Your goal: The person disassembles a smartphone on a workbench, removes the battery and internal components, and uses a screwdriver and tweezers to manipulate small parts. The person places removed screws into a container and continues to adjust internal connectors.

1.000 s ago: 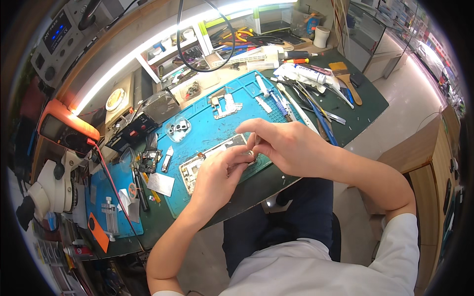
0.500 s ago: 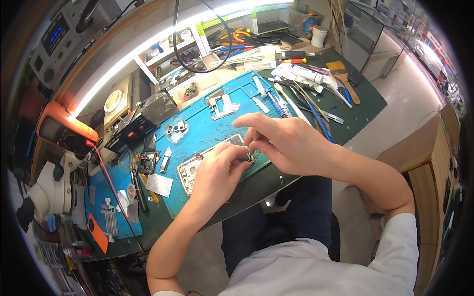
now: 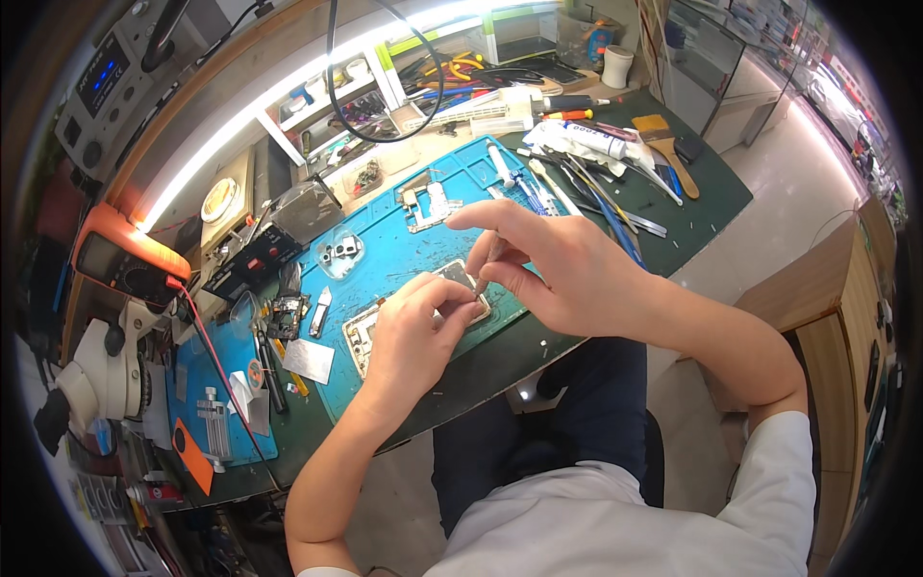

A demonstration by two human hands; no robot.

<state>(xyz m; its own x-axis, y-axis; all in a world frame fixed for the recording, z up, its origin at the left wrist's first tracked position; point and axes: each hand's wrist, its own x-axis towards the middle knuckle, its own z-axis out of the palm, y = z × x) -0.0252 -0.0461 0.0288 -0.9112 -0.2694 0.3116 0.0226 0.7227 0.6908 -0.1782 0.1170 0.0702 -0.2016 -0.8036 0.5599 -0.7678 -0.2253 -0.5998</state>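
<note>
An opened phone body [image 3: 361,333] with a pale rim lies on the blue mat [image 3: 375,252], partly hidden by my hands. My left hand [image 3: 411,346] is over it, its thumb and fingers curled together at the right part of the body; what they grip is unclear. My right hand [image 3: 562,279] is above the right end, thumb and fingers pinched on a small thin thing too indistinct to name, index finger arched. A small clear dish of dark parts [image 3: 339,252] sits behind the phone body, and a metal board piece [image 3: 437,207] lies farther back.
An orange multimeter [image 3: 130,245], a microscope [image 3: 91,380] and a black boxy device [image 3: 252,264] stand at the left. Hand tools and a wooden-handled brush [image 3: 663,154] lie at the back right. A cable loop [image 3: 385,135] hangs above the bench. A wooden cabinet [image 3: 798,308] stands right.
My right hand has moved slightly up and away from me, its pinched fingers rising a little from my left fingertips. My left hand has shifted a little leftward and up in view.
</note>
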